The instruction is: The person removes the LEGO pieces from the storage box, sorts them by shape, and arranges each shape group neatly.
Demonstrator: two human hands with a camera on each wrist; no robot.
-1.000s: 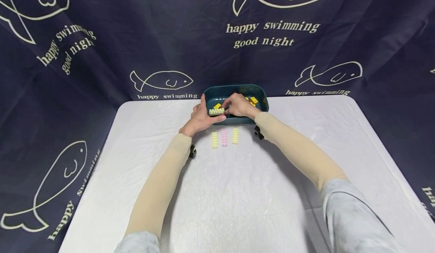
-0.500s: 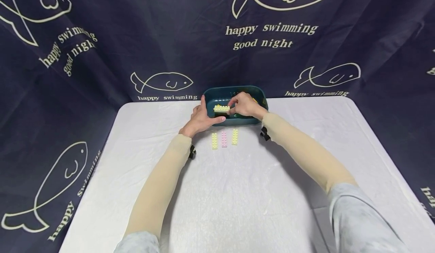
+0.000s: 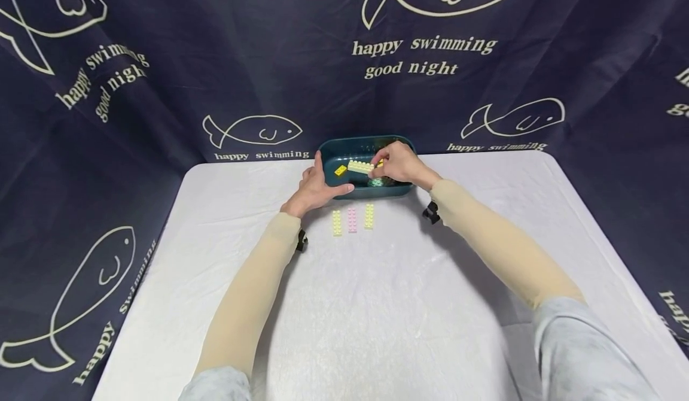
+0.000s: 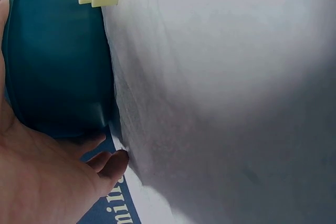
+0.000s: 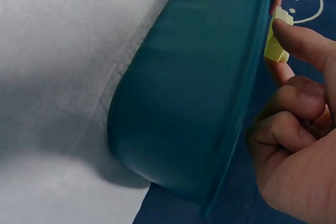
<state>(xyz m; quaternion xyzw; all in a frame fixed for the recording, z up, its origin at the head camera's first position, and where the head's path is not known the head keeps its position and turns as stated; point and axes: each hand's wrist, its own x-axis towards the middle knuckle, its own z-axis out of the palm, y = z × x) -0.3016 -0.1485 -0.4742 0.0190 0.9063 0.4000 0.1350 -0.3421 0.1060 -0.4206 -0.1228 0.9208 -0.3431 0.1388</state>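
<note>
A dark teal bin (image 3: 377, 192) stands at the table's far edge. My left hand (image 3: 313, 190) holds its left end, thumb along the front rim and fingers at the side. Above the bin, my right hand (image 3: 401, 164) pinches the right end of a long pale yellow toy brick (image 3: 359, 166) between thumb and finger. The right wrist view shows the brick (image 5: 277, 36) end-on by the rim. A small bright yellow brick (image 3: 340, 171) lies inside the bin; more of its contents are partly hidden by my right hand.
In front of the bin lie a pale yellow brick (image 3: 337, 223), a pink brick (image 3: 352, 220) and another pale yellow brick (image 3: 368, 216), side by side on the white tablecloth (image 3: 377, 305). A dark blue fish-print curtain (image 3: 258, 78) rises right behind the bin.
My right hand has moved right with the pale yellow brick, away from my left hand. The small yellow brick on the left now shows fully. My left hand keeps its place on the bin.
</note>
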